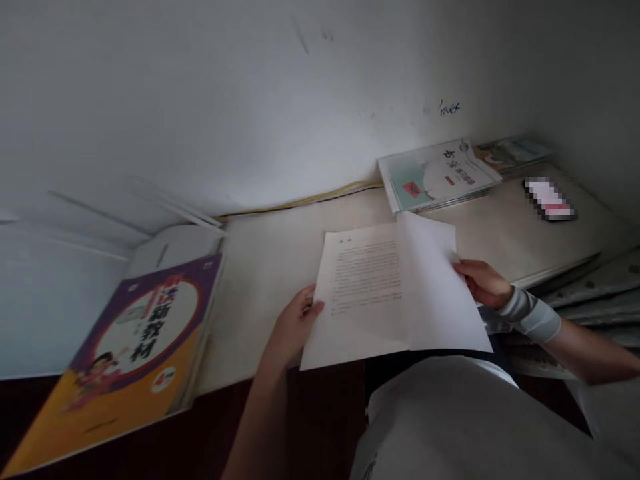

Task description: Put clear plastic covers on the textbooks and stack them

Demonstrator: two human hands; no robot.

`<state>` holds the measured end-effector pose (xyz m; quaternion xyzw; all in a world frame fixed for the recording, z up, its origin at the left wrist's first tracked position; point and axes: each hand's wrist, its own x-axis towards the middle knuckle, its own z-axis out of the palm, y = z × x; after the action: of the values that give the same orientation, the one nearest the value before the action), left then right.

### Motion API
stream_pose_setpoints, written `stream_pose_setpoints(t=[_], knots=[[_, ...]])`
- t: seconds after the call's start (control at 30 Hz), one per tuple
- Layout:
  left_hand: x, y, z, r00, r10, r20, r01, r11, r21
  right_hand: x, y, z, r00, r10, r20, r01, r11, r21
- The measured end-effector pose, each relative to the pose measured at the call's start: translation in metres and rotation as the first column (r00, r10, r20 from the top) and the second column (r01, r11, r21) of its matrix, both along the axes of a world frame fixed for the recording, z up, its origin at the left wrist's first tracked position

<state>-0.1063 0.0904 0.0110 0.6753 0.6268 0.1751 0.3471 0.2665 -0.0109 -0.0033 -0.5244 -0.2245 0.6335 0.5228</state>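
An open book (367, 320) with white pages is held up between my two hands at the front edge of the table. Lines of print cover its left page; the right-hand leaf (440, 293) is raised and looks blank. My left hand (296, 319) is closed on the left margin, thumb on top and the other fingers behind the page. At the outer right edge, my right hand (483, 281) pinches the leaf between thumb and fingers. A grey band wraps the right wrist.
A purple and orange book (145, 347) lies at the left on other books. Against the wall at the back right is a stack topped by a pale green book (437, 177). A phone (550, 199) rests on the table (265, 267) at the right. Yellow and black cables (300, 202) run along the wall.
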Motion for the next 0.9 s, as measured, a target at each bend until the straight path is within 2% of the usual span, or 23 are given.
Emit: stream_pose_setpoints(t=[0.07, 0.17, 0.27, 0.33, 0.43, 0.5, 0.57, 0.63, 0.7, 0.73, 0.77, 0.8, 0.83, 0.87, 0.9], knots=[[0.005, 0.0, -0.006, 0.985, -0.027, -0.169, 0.046, 0.993, 0.108, -0.002, -0.001, 0.002, 0.999, -0.021, -0.047, 0.019, 0.999, -0.041], [0.011, -0.002, -0.017, 0.919, -0.13, -0.373, 0.246, 0.927, 0.282, -0.003, -0.003, 0.006, 0.996, -0.068, -0.064, 0.065, 0.997, -0.047], [0.012, -0.013, -0.022, 0.84, -0.288, -0.459, 0.443, 0.854, 0.274, 0.001, -0.005, 0.009, 0.994, -0.108, -0.025, 0.108, 0.994, -0.017], [0.013, -0.023, -0.016, 0.787, -0.318, -0.528, 0.497, 0.835, 0.237, 0.005, -0.005, 0.008, 0.994, -0.109, 0.017, 0.109, 0.994, -0.002], [0.026, -0.033, 0.007, 0.734, -0.34, -0.588, 0.542, 0.815, 0.205, 0.013, -0.006, 0.007, 0.994, -0.091, 0.066, 0.092, 0.996, -0.007], [0.052, -0.03, 0.022, 0.757, -0.384, -0.53, 0.574, 0.777, 0.257, 0.016, -0.007, 0.006, 0.994, -0.08, 0.074, 0.082, 0.997, -0.014], [0.092, -0.02, 0.03, 0.776, -0.502, -0.381, 0.617, 0.729, 0.296, 0.019, -0.007, 0.005, 0.994, -0.062, 0.091, 0.063, 0.998, -0.007], [0.139, -0.005, 0.027, 0.792, -0.569, -0.219, 0.61, 0.741, 0.28, 0.023, -0.005, 0.004, 0.987, -0.022, 0.162, 0.02, 1.0, 0.011], [0.181, 0.011, 0.018, 0.81, -0.57, -0.133, 0.585, 0.772, 0.249, 0.03, -0.002, 0.005, 0.934, 0.072, 0.351, -0.084, 0.996, 0.019], [0.199, 0.017, 0.014, 0.809, -0.577, -0.111, 0.586, 0.775, 0.237, 0.035, -0.001, 0.007, 0.856, 0.136, 0.499, -0.16, 0.987, 0.005], [0.212, 0.021, 0.009, 0.793, -0.599, -0.111, 0.607, 0.763, 0.219, 0.04, 0.0, 0.009, 0.72, 0.188, 0.668, -0.23, 0.973, -0.025], [0.222, 0.023, 0.006, 0.777, -0.617, -0.127, 0.629, 0.752, 0.199, 0.045, 0.001, 0.011, 0.527, 0.207, 0.824, -0.269, 0.961, -0.069], [0.229, 0.024, 0.004, 0.757, -0.633, -0.159, 0.653, 0.737, 0.175, 0.051, 0.002, 0.012, 0.298, 0.191, 0.935, -0.271, 0.956, -0.109], [0.233, 0.023, 0.002, 0.736, -0.645, -0.203, 0.675, 0.723, 0.149, 0.057, 0.002, 0.013, 0.071, 0.151, 0.986, -0.245, 0.961, -0.129], [0.234, 0.021, 0.001, 0.718, -0.648, -0.253, 0.689, 0.713, 0.127, 0.063, 0.001, 0.012, -0.12, 0.102, 0.987, -0.208, 0.97, -0.126]])
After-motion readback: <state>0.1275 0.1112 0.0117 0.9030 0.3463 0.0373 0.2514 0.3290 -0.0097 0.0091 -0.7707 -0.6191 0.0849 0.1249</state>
